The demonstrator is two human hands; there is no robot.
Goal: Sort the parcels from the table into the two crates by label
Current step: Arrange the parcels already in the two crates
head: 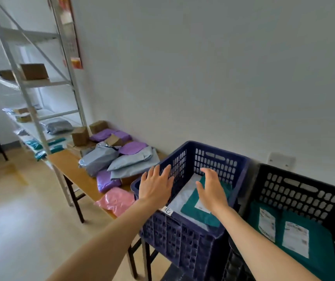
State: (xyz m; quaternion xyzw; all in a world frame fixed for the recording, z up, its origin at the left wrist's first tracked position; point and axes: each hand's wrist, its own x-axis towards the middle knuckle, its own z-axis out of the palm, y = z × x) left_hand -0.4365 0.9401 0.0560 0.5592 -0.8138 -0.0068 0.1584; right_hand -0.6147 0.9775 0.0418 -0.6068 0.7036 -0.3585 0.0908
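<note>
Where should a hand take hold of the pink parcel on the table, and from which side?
Probably pinch the pink parcel by its left edge, from the table's open front: it lies flat there, and the blue crate crowds its right side.

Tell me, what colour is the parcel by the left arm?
Pink; the parcel shows best in the head view.

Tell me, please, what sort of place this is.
Probably a small parcel-sorting room: mailers piled on a table, a blue crate and a black crate holding parcels, and shelving with boxes.
</note>
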